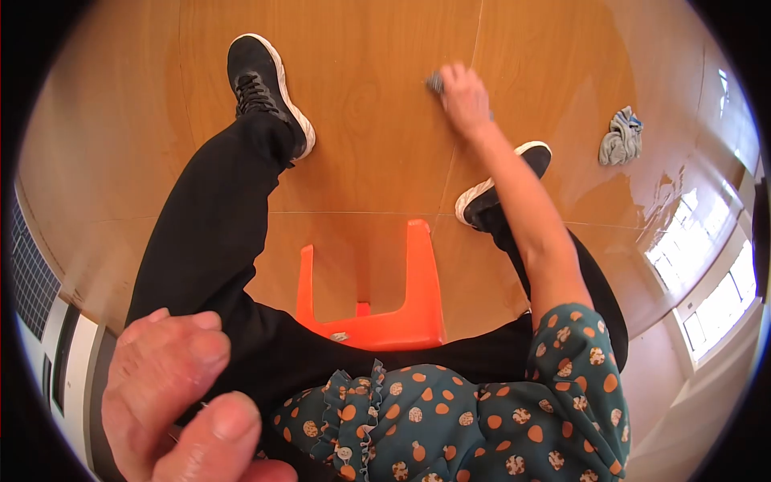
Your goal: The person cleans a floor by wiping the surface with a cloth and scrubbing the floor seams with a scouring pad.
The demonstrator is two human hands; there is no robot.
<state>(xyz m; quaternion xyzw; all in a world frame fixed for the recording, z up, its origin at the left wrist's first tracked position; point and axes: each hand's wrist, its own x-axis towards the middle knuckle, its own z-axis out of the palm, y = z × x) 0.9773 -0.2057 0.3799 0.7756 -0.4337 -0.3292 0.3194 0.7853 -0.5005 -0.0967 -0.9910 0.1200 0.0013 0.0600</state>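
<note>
Out ahead on the wood-look floor (377, 96), my right hand (467, 100) presses down with its fingers closed round a small dark grey pad (434, 82). Only the pad's rough-looking end shows past my fingertips, so its exact kind is unclear. Close to the camera at the lower left, my left hand (173, 394) is raised over my left thigh. Its fingers are loosely bent, the thumb stands apart from them, and no held object shows. A crumpled grey cloth (622, 138) lies on the floor to the right of my right hand.
An orange plastic stool (377, 325) stands between my legs. My black shoes (261, 84) are planted wide apart on the floor. Wet, shiny patches (610, 201) spread over the right side. Bright windows (715, 313) appear at the right edge, a tiled area (34, 273) at the left.
</note>
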